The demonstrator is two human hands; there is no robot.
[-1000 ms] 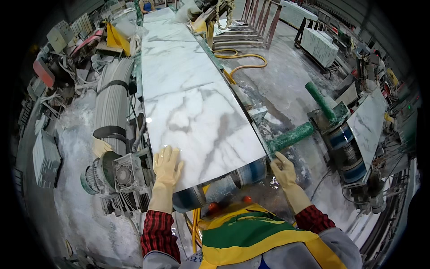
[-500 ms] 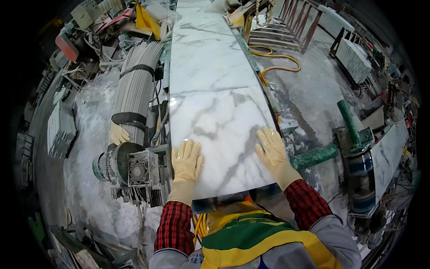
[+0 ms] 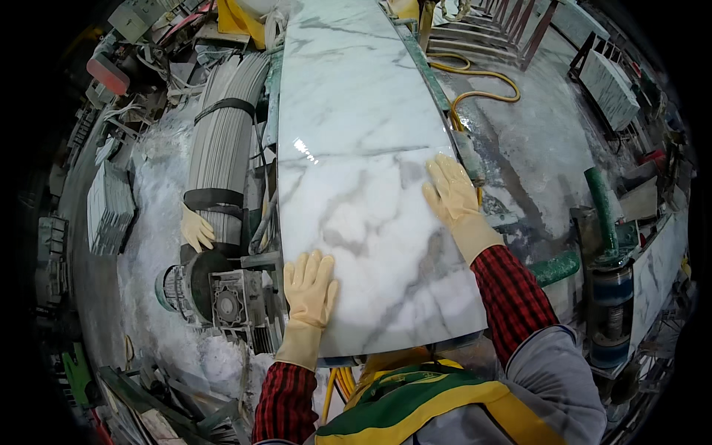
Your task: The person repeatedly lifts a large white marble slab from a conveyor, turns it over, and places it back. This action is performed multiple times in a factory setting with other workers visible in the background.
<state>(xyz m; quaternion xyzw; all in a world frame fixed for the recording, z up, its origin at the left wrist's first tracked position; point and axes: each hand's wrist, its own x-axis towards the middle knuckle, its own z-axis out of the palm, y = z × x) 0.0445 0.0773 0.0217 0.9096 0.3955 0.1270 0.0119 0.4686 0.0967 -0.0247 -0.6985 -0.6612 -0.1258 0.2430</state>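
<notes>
A polished white marble-look slab point(image 3: 371, 245) with grey veins lies flat in front of me, its near end close to my apron. Another veined slab point(image 3: 341, 81) lies beyond it, end to end along a thin seam. My left hand point(image 3: 308, 285), in a cream rubber glove, rests flat on the near slab's left edge. Farther up on the right edge, my right hand point(image 3: 454, 194) lies on the same slab in a matching glove. Both hands have their fingers stretched out and grip nothing.
Left of the slabs stand a bundle of long grey strips point(image 3: 226, 141) with black straps, an empty cream glove point(image 3: 196, 228) and a motor with gearbox point(image 3: 230, 300). On the right are a yellow hose point(image 3: 489, 94), green rollers point(image 3: 556, 268) and a slab rack point(image 3: 608, 89).
My right hand has slid forward along the right edge, away from me. The left hand stays near the left edge. The view has shifted, and the near slab's front end sits lower in it.
</notes>
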